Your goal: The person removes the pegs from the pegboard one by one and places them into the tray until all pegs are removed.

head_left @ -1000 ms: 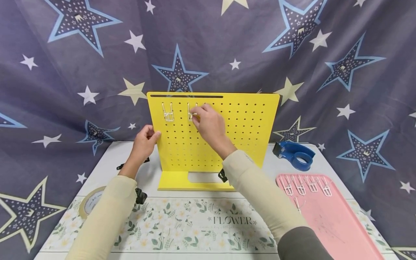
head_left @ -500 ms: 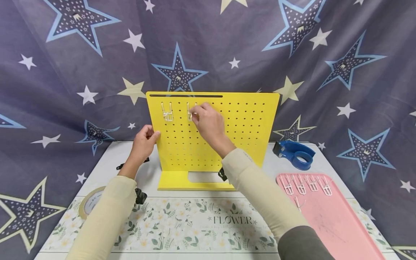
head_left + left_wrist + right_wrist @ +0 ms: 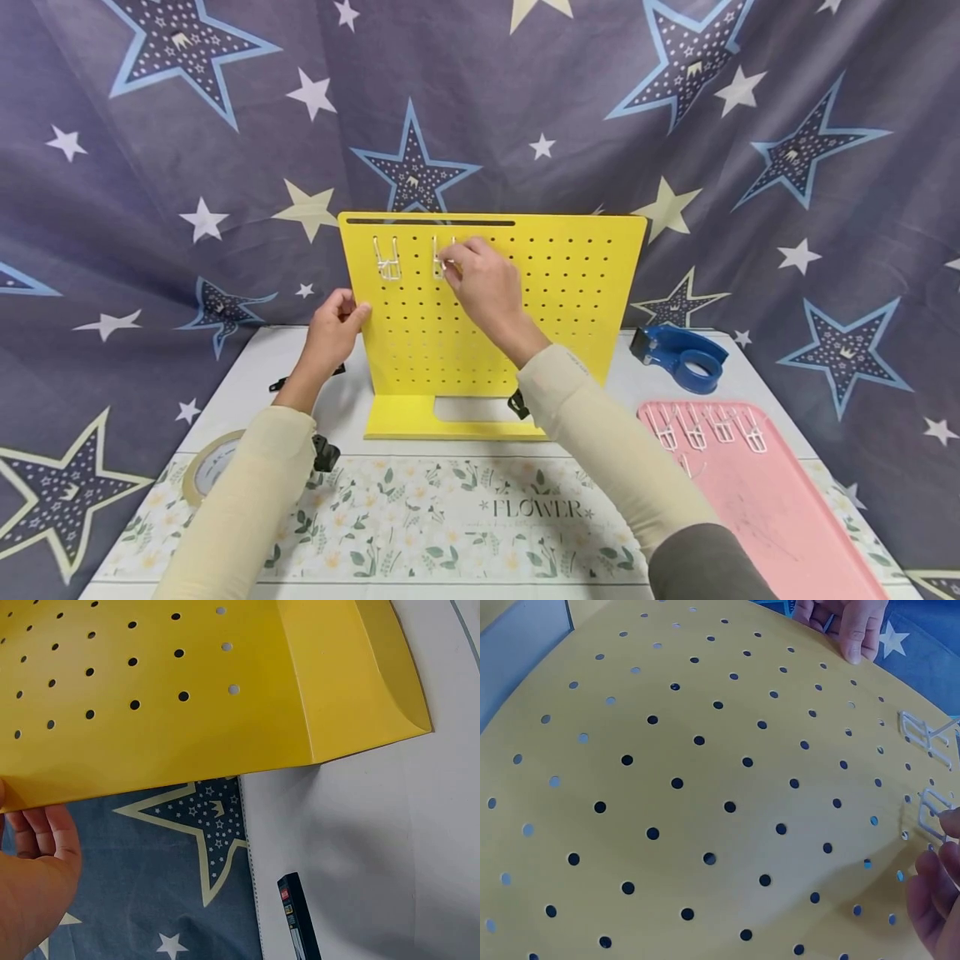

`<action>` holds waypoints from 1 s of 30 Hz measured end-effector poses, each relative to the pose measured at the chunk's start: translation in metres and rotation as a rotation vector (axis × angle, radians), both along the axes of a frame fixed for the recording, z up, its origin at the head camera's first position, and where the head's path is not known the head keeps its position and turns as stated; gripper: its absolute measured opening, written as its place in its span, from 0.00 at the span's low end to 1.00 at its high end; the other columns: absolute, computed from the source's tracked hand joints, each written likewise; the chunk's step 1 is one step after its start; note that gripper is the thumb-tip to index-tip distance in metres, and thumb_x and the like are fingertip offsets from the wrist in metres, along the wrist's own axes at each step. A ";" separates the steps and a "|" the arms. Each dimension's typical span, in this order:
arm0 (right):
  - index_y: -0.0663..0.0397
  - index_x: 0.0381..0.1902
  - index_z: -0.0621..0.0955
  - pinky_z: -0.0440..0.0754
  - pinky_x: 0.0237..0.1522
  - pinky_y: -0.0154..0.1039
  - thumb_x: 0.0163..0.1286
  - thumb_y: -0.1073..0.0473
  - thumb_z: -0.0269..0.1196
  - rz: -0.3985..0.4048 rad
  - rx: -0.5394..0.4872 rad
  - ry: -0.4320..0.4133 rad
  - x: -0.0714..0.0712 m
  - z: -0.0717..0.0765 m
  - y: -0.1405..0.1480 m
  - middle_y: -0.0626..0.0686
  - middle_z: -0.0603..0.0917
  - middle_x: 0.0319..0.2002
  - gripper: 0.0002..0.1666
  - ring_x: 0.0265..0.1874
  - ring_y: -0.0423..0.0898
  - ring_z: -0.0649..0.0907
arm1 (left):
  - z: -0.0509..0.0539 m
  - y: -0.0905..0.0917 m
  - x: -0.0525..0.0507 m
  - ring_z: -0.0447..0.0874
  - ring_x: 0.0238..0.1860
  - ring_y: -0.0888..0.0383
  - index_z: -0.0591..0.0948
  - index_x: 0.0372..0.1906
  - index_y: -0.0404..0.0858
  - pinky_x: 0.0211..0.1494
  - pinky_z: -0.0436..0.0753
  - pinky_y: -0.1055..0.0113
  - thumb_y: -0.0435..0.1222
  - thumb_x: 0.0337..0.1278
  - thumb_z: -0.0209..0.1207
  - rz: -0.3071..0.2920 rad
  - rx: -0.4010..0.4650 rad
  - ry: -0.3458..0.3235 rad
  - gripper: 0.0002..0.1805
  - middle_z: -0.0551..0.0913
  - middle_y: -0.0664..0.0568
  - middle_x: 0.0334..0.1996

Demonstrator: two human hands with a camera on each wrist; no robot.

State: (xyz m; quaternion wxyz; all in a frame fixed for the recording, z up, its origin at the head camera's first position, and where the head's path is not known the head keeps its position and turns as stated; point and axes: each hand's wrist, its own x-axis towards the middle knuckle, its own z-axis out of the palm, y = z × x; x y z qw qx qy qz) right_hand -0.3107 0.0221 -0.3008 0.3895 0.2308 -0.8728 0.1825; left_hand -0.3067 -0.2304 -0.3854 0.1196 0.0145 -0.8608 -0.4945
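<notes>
A yellow pegboard [image 3: 577, 227] stands upright on the table with its folded base toward me. My left hand [image 3: 332, 329] grips its left edge, thumb on the front and the other fingers behind. High on the board, my right hand [image 3: 487, 287] pinches a white wire pegboard hook [image 3: 437, 262] between thumb and fingers. That hook lies against the board; whether its ends sit in the holes is hidden by the hand. Another white wire hook [image 3: 388, 267] hangs to its left, near the top left corner. The right wrist view shows both hooks and the left thumb.
At the right, a pink tray [image 3: 787, 533] bears several white wire hooks [image 3: 693, 427], one partly behind the right sleeve. A blue tape dispenser [image 3: 686, 358] stands behind it. A tape roll [image 3: 193, 477] lies at the left beside the left forearm. A star-patterned curtain hangs behind.
The right forearm has shifted slightly to the right, covering more of the loose hook on the tray. Both hands keep their places on the hook and the board.
</notes>
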 end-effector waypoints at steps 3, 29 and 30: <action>0.40 0.43 0.89 0.79 0.25 0.34 0.72 0.56 0.66 0.005 -0.003 0.015 0.002 0.001 0.003 0.45 0.88 0.39 0.06 0.30 0.41 0.85 | 0.000 0.000 0.000 0.75 0.46 0.53 0.72 0.57 0.39 0.53 0.79 0.60 0.47 0.78 0.52 0.000 0.001 -0.003 0.17 0.72 0.49 0.41; 0.43 0.37 0.90 0.79 0.27 0.35 0.67 0.58 0.72 0.129 0.071 -0.124 0.036 -0.011 0.085 0.47 0.83 0.32 0.02 0.27 0.42 0.83 | 0.002 -0.001 0.000 0.76 0.46 0.54 0.72 0.57 0.39 0.53 0.79 0.62 0.48 0.78 0.52 -0.006 -0.001 -0.011 0.18 0.72 0.49 0.42; 0.43 0.37 0.90 0.80 0.28 0.36 0.66 0.57 0.72 0.128 0.071 -0.139 0.037 -0.012 0.091 0.47 0.83 0.33 0.02 0.28 0.42 0.83 | 0.002 -0.001 -0.001 0.76 0.46 0.54 0.72 0.56 0.39 0.52 0.80 0.62 0.48 0.77 0.52 -0.004 -0.002 -0.010 0.18 0.73 0.49 0.41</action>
